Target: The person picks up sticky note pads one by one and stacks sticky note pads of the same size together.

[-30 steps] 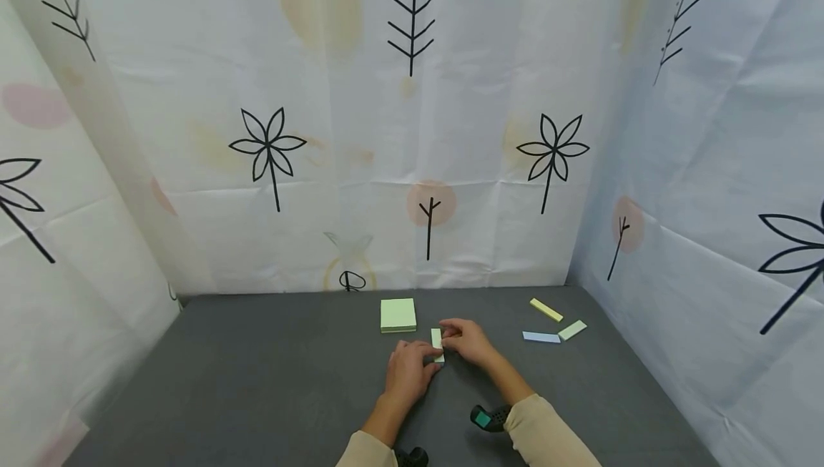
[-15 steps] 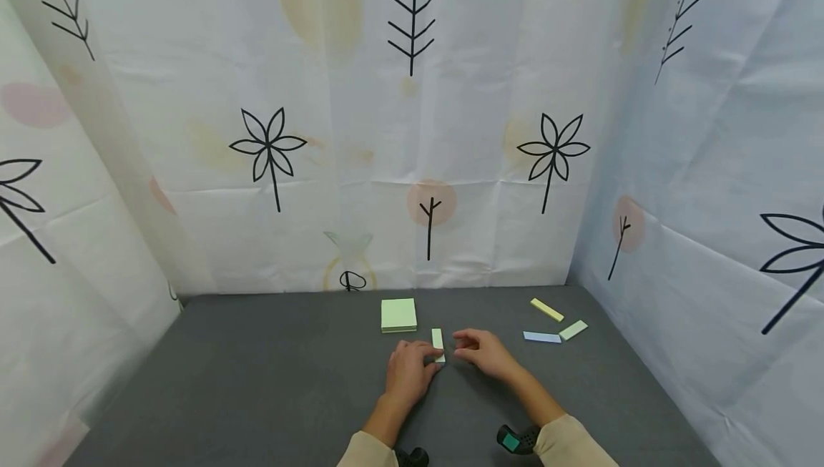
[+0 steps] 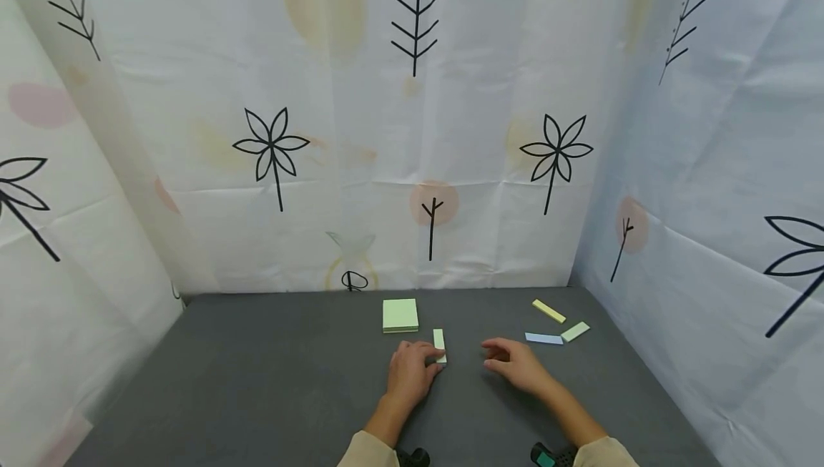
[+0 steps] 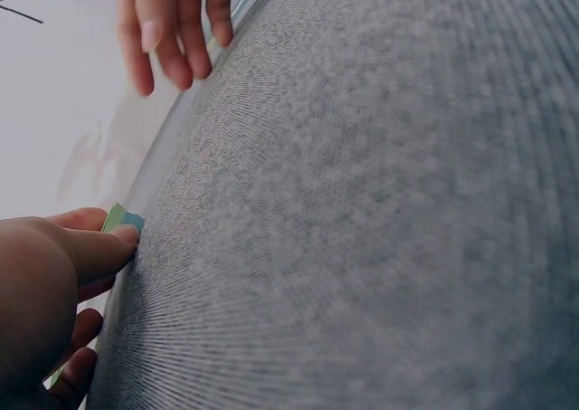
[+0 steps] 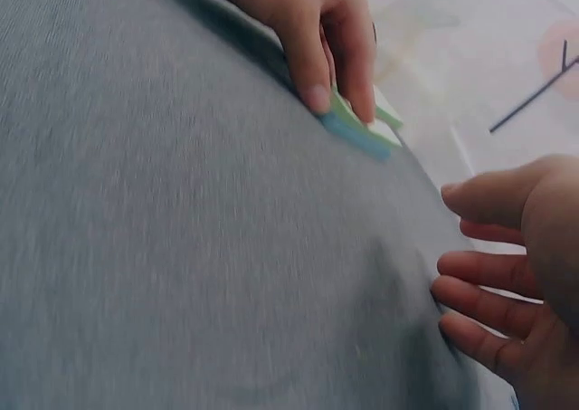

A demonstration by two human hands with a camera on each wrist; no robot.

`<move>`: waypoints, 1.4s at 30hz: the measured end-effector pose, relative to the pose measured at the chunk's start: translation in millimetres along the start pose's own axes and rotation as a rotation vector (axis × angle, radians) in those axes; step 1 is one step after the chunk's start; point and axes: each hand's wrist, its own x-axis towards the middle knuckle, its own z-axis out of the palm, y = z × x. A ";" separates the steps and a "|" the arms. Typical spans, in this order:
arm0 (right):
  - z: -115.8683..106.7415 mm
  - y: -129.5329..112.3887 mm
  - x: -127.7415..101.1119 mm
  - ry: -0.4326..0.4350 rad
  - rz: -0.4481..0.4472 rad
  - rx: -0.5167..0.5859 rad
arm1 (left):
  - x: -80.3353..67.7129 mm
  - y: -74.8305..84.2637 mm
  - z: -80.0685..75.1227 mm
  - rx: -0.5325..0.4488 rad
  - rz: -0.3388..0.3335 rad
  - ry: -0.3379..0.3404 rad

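Observation:
A narrow pale green stack of sticky strips (image 3: 439, 344) lies on the grey felt table (image 3: 270, 381), just right of centre. My left hand (image 3: 430, 361) pinches its near end between thumb and fingers; the right wrist view shows this pinch on the stack (image 5: 358, 126), whose lower layers are blue. In the left wrist view the stack (image 4: 121, 218) peeks out past the thumb of my left hand (image 4: 107, 247). My right hand (image 3: 494, 354) hovers a little to the right of the stack, fingers relaxed and spread, holding nothing, as the right wrist view of that hand (image 5: 457, 265) confirms.
A square green sticky-note pad (image 3: 400, 315) lies just behind the stack. Yellow (image 3: 548, 310), green (image 3: 575, 331) and blue (image 3: 543, 338) strips lie at the back right. Printed fabric walls (image 3: 412, 131) close the table on three sides.
My right hand has let go of the far end of the stack and drawn away to the right. The left hand and the stack have stayed put.

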 end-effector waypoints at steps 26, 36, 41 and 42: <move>-27.9 20.2 -41.6 0.371 0.098 -0.589 | -0.9 1.3 -1.6 0.001 -0.008 -0.011; -18.2 26.2 -47.8 0.173 0.362 -0.582 | -0.1 -0.2 -0.7 0.009 0.000 -0.004; -15.7 28.1 -45.0 0.191 0.390 -0.534 | 0.0 -0.1 -0.6 0.011 0.006 0.003; -15.7 28.5 -43.9 0.199 0.390 -0.529 | 0.0 0.2 -0.8 0.009 0.004 0.002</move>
